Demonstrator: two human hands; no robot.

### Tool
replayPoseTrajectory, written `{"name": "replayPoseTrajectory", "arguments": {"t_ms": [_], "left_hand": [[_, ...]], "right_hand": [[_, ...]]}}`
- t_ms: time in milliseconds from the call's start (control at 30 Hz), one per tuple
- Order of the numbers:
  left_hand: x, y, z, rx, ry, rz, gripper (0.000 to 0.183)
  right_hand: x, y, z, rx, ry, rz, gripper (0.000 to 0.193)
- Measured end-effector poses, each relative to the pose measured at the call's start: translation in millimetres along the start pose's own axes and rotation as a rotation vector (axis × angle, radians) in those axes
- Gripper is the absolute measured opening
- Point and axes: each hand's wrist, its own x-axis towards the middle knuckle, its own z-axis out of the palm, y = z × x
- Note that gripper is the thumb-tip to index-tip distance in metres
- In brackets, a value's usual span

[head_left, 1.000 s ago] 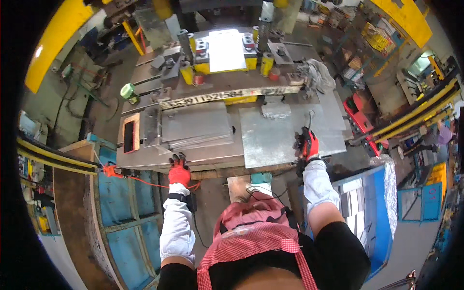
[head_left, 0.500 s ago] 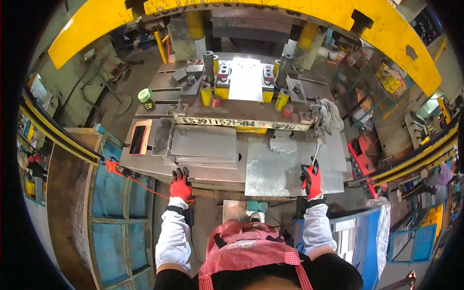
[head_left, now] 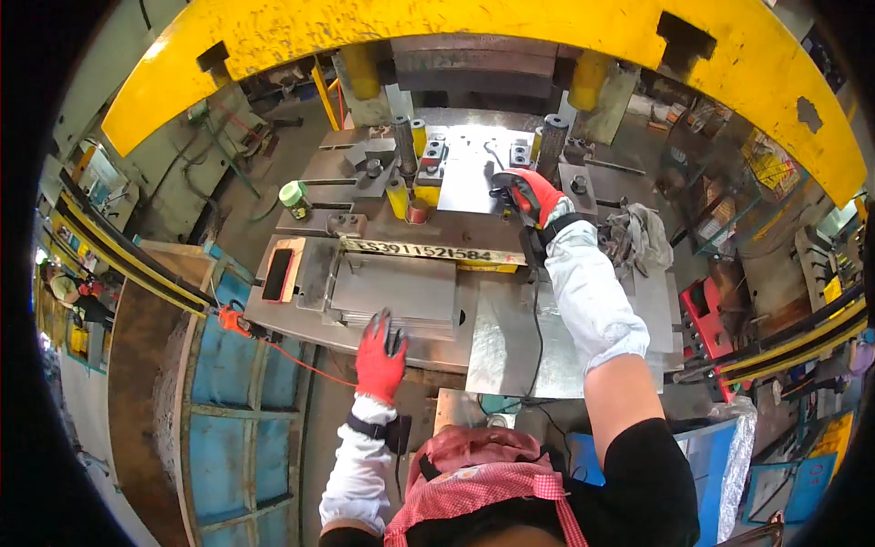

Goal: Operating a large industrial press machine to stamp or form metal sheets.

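Observation:
My right hand (head_left: pixel 527 196), in a red and black glove, reaches over the near right part of a bright metal sheet (head_left: pixel 463 187) lying in the press die. Its fingers are closed round a thin tool (head_left: pixel 493 153) whose kind I cannot make out; a dark curved end shows above the sheet. My left hand (head_left: pixel 381 356), gloved alike, is at the near edge of a stack of flat metal sheets (head_left: pixel 392 287), fingers stretched out and holding nothing. Whether its fingertips touch the stack is unclear.
A yellow press frame (head_left: pixel 437 41) arches overhead. Guide posts (head_left: pixel 404 146) flank the die, and a lettered bar (head_left: pixel 428 252) crosses its front. A shiny plate (head_left: pixel 506 351) lies nearer me. Grey rags (head_left: pixel 638 237) lie right; a green-lidded jar (head_left: pixel 293 196) and a phone (head_left: pixel 278 273) left.
My right hand has moved forward and left from the shiny plate to the sheet in the die, carrying the thin tool. My left hand has shifted slightly along the stack's near edge.

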Motion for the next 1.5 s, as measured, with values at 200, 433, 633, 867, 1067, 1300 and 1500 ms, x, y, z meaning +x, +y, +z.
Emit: {"name": "replayPoseTrajectory", "arguments": {"t_ms": [200,433,633,867,1067,1300,1500], "left_hand": [[77.4,42.5,51.4,-1.023,-0.273,-0.34,0.044],[157.5,90.9,100.2,-1.708,-0.438,-0.408,0.041],[209.8,98.5,142.6,-1.971,-0.411,-0.491,0.031],[198.5,75.9,118.9,-1.073,0.104,-0.425,0.014],[127.8,48.1,-77.2,-0.845,0.22,-0.173,0.021],[155.3,84.1,-111.4,-0.29,-0.517,-0.098,0.031],[167.3,59.0,-69.8,-0.248,-0.808,0.313,0.025]], "right_hand": [[-105.7,-10.5,31.1,0.009,0.162,-0.272,0.018],[-287.8,69.5,31.2,0.315,0.38,0.05,0.051],[-300.5,153.2,17.4,0.352,0.385,0.196,0.046],[-300.8,157.7,14.8,0.269,0.491,0.225,0.044],[-310.1,63.4,50.7,-0.027,0.346,0.016,0.053],[-259.4,-8.7,98.6,-0.729,0.04,-0.273,0.065],[-268.9,13.4,111.9,-0.26,-0.157,0.02,0.072]]}}
